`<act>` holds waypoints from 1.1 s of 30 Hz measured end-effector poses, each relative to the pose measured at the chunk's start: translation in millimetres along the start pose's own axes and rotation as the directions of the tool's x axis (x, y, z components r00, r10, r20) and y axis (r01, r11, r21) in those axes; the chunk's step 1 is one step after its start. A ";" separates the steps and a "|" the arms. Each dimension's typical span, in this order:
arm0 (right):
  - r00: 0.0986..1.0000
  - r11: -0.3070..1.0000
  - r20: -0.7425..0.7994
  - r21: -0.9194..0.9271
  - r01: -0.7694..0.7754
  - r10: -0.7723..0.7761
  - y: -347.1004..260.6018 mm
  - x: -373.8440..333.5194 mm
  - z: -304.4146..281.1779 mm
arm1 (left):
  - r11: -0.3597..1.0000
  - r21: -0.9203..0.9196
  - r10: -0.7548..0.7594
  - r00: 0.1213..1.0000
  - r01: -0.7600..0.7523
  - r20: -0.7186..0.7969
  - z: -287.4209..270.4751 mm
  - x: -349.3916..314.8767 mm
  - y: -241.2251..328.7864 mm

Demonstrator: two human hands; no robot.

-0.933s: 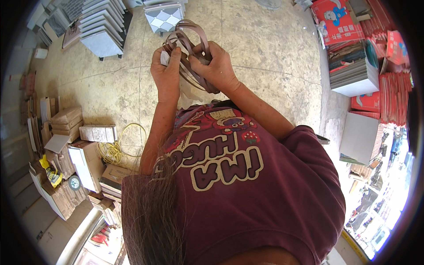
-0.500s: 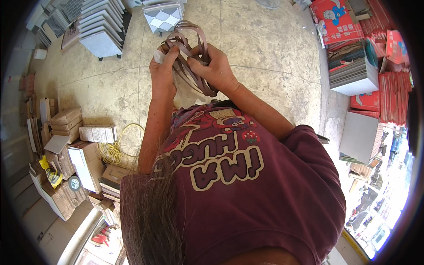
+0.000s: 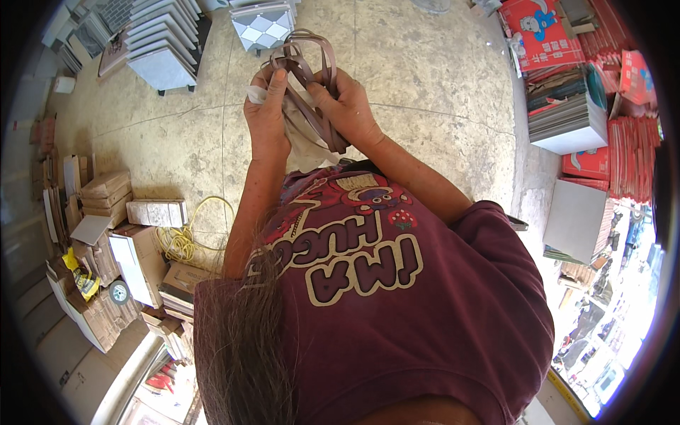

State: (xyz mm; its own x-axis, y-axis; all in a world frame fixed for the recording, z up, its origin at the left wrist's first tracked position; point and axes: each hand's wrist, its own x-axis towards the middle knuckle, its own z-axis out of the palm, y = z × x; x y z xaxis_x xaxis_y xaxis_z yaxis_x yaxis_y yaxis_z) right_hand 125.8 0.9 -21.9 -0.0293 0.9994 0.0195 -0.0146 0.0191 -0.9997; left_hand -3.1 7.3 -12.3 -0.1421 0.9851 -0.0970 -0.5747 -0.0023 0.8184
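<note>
Brown strap loops point(image 3: 316, 122) are held above the floor point(image 3: 425, 85), pinched in the grip of left hand point(image 3: 267, 113) and right hand point(image 3: 347, 110); their handling seems underway, and a steady pinch is probably called for.

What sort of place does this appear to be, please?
Probably a tile shop or storeroom: a rack of pale slabs, a diamond-patterned panel and stacked red cartons suggest it.

Printed lettering point(image 3: 363, 273) stands on the maroon shirt point(image 3: 453, 319) and a red carton point(image 3: 549, 39).
</note>
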 end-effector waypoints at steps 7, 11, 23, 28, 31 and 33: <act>0.999 0.994 0.035 0.097 -0.043 0.040 -4.0 0.3 0.1 | 0.938 -0.292 -0.181 0.983 0.186 0.043 1.7 -2.9 12.7; 0.994 0.987 0.086 0.145 -0.073 0.061 -6.5 -0.3 -0.9 | 0.965 -0.152 -0.207 0.976 0.214 0.064 -12.0 8.8 3.7; 0.975 0.966 0.178 0.198 -0.165 0.130 -7.5 -1.5 3.5 | 0.904 -0.297 -0.291 0.952 0.307 0.098 -35.8 23.1 -2.7; 0.974 0.968 0.185 0.189 -0.166 0.131 -8.9 -2.2 5.3 | 0.858 -0.388 -0.300 0.942 0.335 0.150 -37.8 24.1 -3.0; 0.962 0.952 0.216 0.219 -0.212 0.165 -9.0 -1.7 5.3 | 0.855 -0.406 -0.281 0.946 0.322 0.159 -29.0 14.9 4.5; 0.954 0.942 0.230 0.231 -0.243 0.190 -10.8 -0.7 4.4 | 0.858 -0.386 -0.263 0.936 0.338 0.235 -26.3 13.2 12.5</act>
State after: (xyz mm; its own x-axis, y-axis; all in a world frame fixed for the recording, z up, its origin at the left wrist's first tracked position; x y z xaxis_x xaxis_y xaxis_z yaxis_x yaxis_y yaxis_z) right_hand 121.6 -0.1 -11.0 -0.2609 0.9507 -0.1677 -0.2375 -0.2316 -0.9434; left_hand -33.4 15.8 -18.2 0.2071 0.9629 -0.1727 -0.8526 0.2643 0.4508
